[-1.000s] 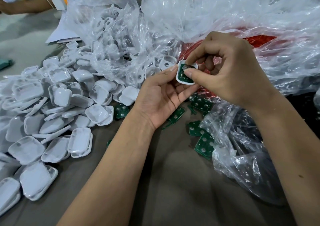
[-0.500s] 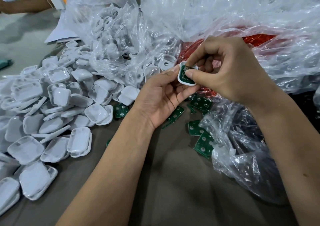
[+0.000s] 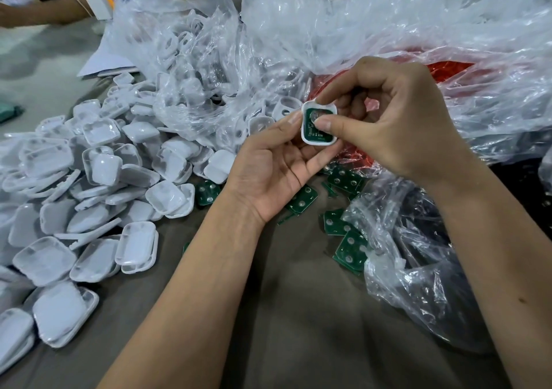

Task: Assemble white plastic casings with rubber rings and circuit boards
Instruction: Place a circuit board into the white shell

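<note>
While the left hand [image 3: 270, 173] cradles the white casing [image 3: 318, 124] from below and the side, fingers wrapped lightly round its edge, the right hand [image 3: 397, 126] pinches the same piece from the other side, thumb pressed down on the green circuit board [image 3: 313, 126] sitting inside it and index finger hooked over the top rim. So both sets of fingers are grasping that one casing, held up in the air above the desk [image 3: 298, 314]. Whether a rubber ring is already in there can't be told, it's too small to see.

The step looks like seating the board flush. Probably best done by keeping the left grip on the casing walls only, so nothing blocks the board from dropping in, then walking the thumb around the corners instead of mashing the middle. If one corner rides up on the rim, the board could jam or flex, so even pressure matters more than force.

Below the casing lie loose spare boards [image 3: 301, 200], some half under a clear plastic bag [image 3: 418, 254]. Left of the casing sits the big pile of white shells [image 3: 98, 179]. Behind the casing there's a crinkly bag with something red [image 3: 448, 69] inside.
</note>
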`<state>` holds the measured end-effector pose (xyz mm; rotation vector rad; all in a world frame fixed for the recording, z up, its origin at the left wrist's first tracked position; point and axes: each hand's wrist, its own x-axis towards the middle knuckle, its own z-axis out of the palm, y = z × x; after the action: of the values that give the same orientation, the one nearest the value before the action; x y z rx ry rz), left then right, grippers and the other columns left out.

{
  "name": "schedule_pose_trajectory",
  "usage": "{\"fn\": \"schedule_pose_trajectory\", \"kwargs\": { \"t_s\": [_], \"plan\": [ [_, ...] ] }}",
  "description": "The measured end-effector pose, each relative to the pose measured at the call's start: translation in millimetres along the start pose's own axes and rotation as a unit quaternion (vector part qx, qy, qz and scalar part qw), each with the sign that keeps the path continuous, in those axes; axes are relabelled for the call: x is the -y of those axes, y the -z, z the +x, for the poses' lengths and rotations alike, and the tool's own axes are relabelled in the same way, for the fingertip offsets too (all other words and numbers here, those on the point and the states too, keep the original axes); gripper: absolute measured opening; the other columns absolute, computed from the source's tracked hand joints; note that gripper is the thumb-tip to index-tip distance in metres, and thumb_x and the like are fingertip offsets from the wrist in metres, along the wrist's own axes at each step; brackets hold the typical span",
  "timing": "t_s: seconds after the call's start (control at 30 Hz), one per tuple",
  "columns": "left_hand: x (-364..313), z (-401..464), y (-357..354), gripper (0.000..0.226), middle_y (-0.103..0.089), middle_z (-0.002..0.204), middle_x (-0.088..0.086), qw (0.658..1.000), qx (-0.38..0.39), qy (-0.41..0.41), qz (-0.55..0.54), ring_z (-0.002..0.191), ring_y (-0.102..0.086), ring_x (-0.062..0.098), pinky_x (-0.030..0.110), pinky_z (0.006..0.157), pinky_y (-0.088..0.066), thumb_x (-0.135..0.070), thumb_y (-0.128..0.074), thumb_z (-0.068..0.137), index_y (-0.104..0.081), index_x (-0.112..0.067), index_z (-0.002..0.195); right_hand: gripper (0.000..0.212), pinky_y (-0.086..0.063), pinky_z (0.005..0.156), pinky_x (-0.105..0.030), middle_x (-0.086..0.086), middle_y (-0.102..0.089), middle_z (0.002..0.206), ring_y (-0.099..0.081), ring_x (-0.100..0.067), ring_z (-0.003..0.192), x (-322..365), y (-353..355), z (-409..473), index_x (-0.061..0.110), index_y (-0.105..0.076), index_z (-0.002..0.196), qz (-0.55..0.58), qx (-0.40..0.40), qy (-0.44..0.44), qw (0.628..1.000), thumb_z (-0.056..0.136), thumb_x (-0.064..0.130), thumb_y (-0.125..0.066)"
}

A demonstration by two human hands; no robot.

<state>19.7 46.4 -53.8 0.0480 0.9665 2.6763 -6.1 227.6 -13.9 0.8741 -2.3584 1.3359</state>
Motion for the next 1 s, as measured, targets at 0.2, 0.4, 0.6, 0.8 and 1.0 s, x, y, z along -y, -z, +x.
{"fn": "schedule_pose_trajectory", "kwargs": {
  "t_s": [0.2,0.4,0.6,0.8,1.0],
  "plan": [
    [-0.5,-2.3,-2.0,0.026,-0.072,0.113,0.023,1.0,0.009,-0.007,-0.022,0.101,-0.073,0.032,0.041,0.087,-0.061,-0.005,-0.059,0.088,-0.072,0.004,0.109,0.022,-0.055,0.068,-0.028,-0.002,-0.068,0.088,-0.061,-0.015,0.074,0.8,-1.5,-0.4,0.008,-0.076,0.102,0.021,-0.019,0.021,0.999,0.085,0.018,-0.086],
    [-2.3,-4.2,-2.4,0.032,-0.072,0.113,0.021,0.999,0.018,-0.008,-0.044,0.101,-0.073,0.033,0.042,0.084,-0.061,-0.006,-0.06,0.087,-0.066,0.001,0.118,0.012,-0.06,0.077,-0.043,-0.013,-0.074,0.095,-0.071,-0.026,0.087,4.9,-0.6,-0.4,0.002,-0.075,0.104,0.04,-0.05,0.054,0.997,0.096,0.01,-0.074],
    [-2.9,-3.6,-1.0,0.028,-0.072,0.111,0.02,0.998,0.035,-0.011,-0.052,0.102,-0.071,0.032,0.041,0.086,-0.061,-0.007,-0.056,0.09,-0.066,0.001,0.116,0.015,-0.054,0.058,-0.039,-0.009,-0.066,0.098,-0.062,-0.019,0.077,7.1,-3.9,-1.0,0.006,-0.077,0.102,-0.009,-0.043,0.061,0.997,0.09,0.015,-0.08],
    [-1.6,-2.7,0.5,0.023,-0.074,0.103,0.015,0.999,0.032,-0.022,-0.024,0.096,-0.072,0.028,0.039,0.083,-0.061,-0.009,-0.057,0.09,-0.069,-0.002,0.108,0.021,-0.047,0.057,-0.016,-0.004,-0.063,0.102,-0.059,-0.012,0.074,7.2,-4.8,-0.8,0.009,-0.079,0.102,-0.066,-0.018,0.059,0.996,0.085,0.021,-0.085],
    [-1.7,-1.4,1.3,0.02,-0.074,0.105,0.017,0.999,0.022,-0.018,-0.016,0.095,-0.073,0.028,0.038,0.084,-0.061,-0.009,-0.055,0.095,-0.071,-0.001,0.104,0.018,-0.047,0.065,-0.012,-0.003,-0.064,0.103,-0.059,-0.008,0.076,7.3,-4.6,0.4,0.007,-0.079,0.101,-0.08,-0.014,0.051,0.995,0.087,0.019,-0.083]
  ]
}}
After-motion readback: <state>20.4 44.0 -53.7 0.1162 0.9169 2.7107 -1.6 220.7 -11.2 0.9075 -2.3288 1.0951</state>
